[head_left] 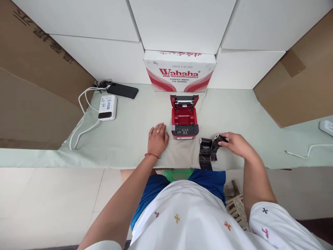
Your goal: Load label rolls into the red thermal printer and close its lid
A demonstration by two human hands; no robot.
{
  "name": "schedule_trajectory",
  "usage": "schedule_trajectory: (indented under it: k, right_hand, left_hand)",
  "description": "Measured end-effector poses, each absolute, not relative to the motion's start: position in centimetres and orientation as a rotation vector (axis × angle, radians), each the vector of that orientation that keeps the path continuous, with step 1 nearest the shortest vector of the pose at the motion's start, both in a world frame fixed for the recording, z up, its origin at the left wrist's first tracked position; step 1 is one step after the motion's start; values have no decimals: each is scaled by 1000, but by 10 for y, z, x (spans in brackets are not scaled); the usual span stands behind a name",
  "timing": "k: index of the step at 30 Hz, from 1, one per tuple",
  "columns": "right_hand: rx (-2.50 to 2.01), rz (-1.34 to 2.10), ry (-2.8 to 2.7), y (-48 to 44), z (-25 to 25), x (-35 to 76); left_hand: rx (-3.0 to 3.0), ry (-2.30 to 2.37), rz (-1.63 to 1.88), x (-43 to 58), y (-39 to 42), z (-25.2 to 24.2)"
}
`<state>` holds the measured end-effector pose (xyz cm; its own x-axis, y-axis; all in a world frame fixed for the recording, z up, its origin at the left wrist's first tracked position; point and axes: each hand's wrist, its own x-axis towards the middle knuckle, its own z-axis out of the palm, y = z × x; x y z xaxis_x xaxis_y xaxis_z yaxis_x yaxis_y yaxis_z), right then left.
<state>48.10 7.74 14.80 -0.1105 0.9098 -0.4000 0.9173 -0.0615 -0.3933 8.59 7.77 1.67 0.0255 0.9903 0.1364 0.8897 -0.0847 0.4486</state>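
Observation:
A small red and black printer (185, 131) stands on the cloth with its lid raised, its red inner bay showing no roll. Just left of it, my left hand (158, 139) rests palm down on the cloth, holding nothing. Farther right, my right hand (235, 143) pinches a roll of shiny black film (220, 138) between thumb and fingers. Beside that lies a second black film roll (206, 141), its loose strip hanging toward the table's front edge. Whether the two rolls share one strip I cannot tell.
A white Wahaha carton (179, 73) stands behind the printer. At the left are a white power bank (108, 107) with a white cable (83, 133) and a black phone (122, 90). Brown cardboard (299, 76) flanks the table, and a white plug (326, 127) lies far right.

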Motion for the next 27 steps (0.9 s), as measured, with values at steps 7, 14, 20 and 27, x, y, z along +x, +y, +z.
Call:
schedule_trajectory:
  k: [7,14,20,27]
  right_hand:
    - [1102,-1581,2564,110,258,468]
    - [1639,-780,2564,165,215,340]
    - [1722,-504,2369,175,179,284]
    - [1614,-540,2445,177,175,282]
  left_hand:
    - [2066,1943,627,85,78,15]
    - [2063,1935,609,86,77,16]
    - [2047,1927,611,86,78,15]
    - [2006,1903,672,87,77,15]
